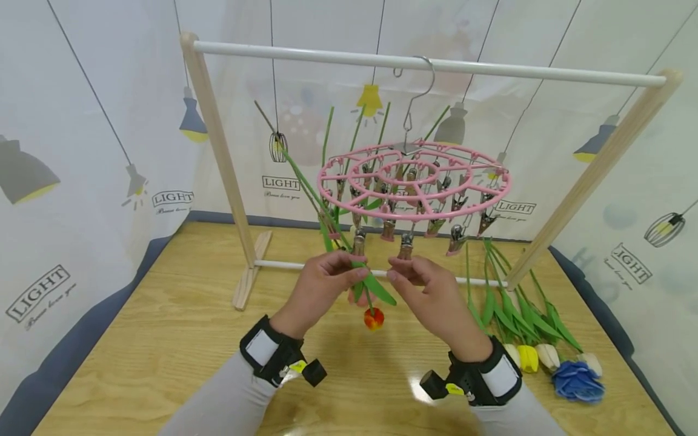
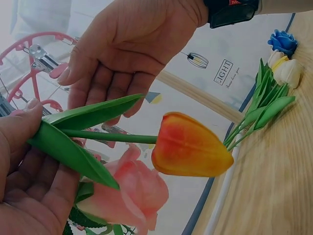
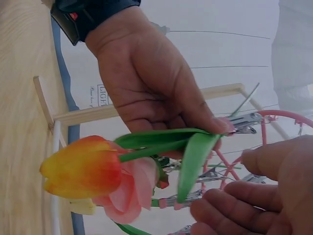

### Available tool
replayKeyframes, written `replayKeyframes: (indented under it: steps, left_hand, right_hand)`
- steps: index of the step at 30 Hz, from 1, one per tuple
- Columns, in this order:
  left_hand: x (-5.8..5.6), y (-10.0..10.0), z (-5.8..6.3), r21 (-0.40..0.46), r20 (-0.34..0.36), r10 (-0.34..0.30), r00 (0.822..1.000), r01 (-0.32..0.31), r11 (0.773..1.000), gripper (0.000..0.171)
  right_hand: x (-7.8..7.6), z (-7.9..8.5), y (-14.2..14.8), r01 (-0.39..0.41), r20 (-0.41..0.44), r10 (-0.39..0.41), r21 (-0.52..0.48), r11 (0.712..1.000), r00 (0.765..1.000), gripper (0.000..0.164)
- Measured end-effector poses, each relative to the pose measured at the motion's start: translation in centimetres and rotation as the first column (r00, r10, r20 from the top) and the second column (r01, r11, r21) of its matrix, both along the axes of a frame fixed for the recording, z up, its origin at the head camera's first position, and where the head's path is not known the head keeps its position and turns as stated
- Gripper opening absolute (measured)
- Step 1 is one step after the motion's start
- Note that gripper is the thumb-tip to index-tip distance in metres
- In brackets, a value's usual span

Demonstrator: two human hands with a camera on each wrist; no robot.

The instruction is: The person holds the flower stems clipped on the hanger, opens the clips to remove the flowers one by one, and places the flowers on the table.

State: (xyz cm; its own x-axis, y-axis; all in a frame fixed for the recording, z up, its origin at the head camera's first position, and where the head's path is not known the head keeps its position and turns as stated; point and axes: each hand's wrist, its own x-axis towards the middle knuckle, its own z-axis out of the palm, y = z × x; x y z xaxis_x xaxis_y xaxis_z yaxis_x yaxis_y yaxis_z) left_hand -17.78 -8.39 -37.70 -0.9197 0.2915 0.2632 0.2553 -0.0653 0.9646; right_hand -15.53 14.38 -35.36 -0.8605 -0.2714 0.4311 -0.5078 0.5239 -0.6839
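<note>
An orange-and-yellow artificial tulip (image 1: 374,318) hangs head-down, its green leaves (image 2: 98,110) spread around the stem. My left hand (image 1: 322,287) pinches it at the leaf base, right at the pink tip of a metal clip (image 1: 358,242). Above that clip the stem end (image 3: 252,93) sticks out. Beside it, my right hand (image 1: 431,290) has thumb and fingers apart, close to another clip (image 1: 406,245); whether they touch is unclear. Both clips hang from a round pink drying rack (image 1: 458,213). Behind the tulip is a pink flower (image 2: 139,188), partly hidden.
The rack's hook (image 1: 428,79) hangs on a white rod (image 1: 327,56) between wooden posts (image 1: 218,145). More stems (image 1: 326,136) rise through the rack's left side. On the wooden table (image 1: 180,363), right, lie white and yellow tulips (image 1: 528,358) and a blue flower (image 1: 578,381).
</note>
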Motion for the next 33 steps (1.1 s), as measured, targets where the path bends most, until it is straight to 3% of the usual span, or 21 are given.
replayKeyframes:
  steps: [5, 10, 13, 15, 17, 21, 24, 26, 28, 31, 33]
  left_hand:
    - [0.1, 0.2, 0.0, -0.002, 0.014, -0.005, 1.0, 0.005, 1.0, 0.026]
    - [0.4, 0.4, 0.1, -0.002, 0.019, -0.002, 1.0, 0.002, 1.0, 0.025]
    - [0.5, 0.6, 0.3, -0.004, 0.017, -0.005, 1.0, 0.005, 1.0, 0.024]
    - [0.6, 0.7, 0.4, -0.005, 0.017, -0.011, 1.0, 0.011, 1.0, 0.025]
    - [0.7, 0.9, 0.4, 0.002, 0.017, -0.023, 1.0, 0.023, 1.0, 0.025]
    - [0.8, 1.1, 0.3, 0.015, 0.018, -0.039, 0.999, 0.038, 0.999, 0.025]
    - [0.9, 1.3, 0.2, 0.002, 0.019, -0.036, 0.999, 0.035, 0.999, 0.024]
    - [1.0, 1.5, 0.1, -0.015, 0.023, -0.034, 0.999, 0.034, 0.999, 0.022]
    - [1.1, 1.7, 0.0, -0.03, 0.022, -0.039, 0.999, 0.039, 0.999, 0.021]
    - [1.4, 2.0, -0.1, -0.047, 0.016, -0.055, 0.998, 0.055, 0.997, 0.018]
    - [1.5, 2.1, -0.1, -0.043, 0.009, -0.068, 0.998, 0.068, 0.997, 0.018]
  right_hand:
    - [0.4, 1.0, 1.2, 0.009, 0.033, -0.014, 0.147, 0.989, 0.999, 0.032]
    - [1.7, 2.6, 2.2, -0.002, 0.144, -0.049, 0.334, 0.943, 0.988, 0.037]
    - [2.9, 3.3, 2.2, 0.012, 0.095, -0.052, 0.372, 0.928, 0.994, 0.033]
    - [3.8, 3.5, 1.9, 0.023, -0.001, -0.023, 0.32, 0.947, 1.0, 0.028]
    - [4.4, 3.3, 1.4, 0.013, -0.133, 0.019, 0.235, 0.972, 0.991, 0.025]
    - [4.5, 2.8, 0.0, -0.04, -0.358, 0.07, 0.089, 0.995, 0.931, 0.036]
    - [3.9, 2.6, -1.1, -0.038, -0.43, 0.045, 0.027, 0.999, 0.902, 0.047]
    - [3.4, 2.6, -1.7, -0.024, -0.427, 0.017, -0.011, 1.0, 0.904, 0.052]
    - [2.8, 2.7, -2.1, -0.014, -0.378, -0.006, -0.052, 0.999, 0.926, 0.055]
    - [1.9, 2.8, -2.5, -0.022, -0.221, -0.008, -0.133, 0.991, 0.975, 0.055]
    - [1.3, 3.0, -2.6, -0.025, -0.094, 0.006, -0.199, 0.98, 0.996, 0.052]
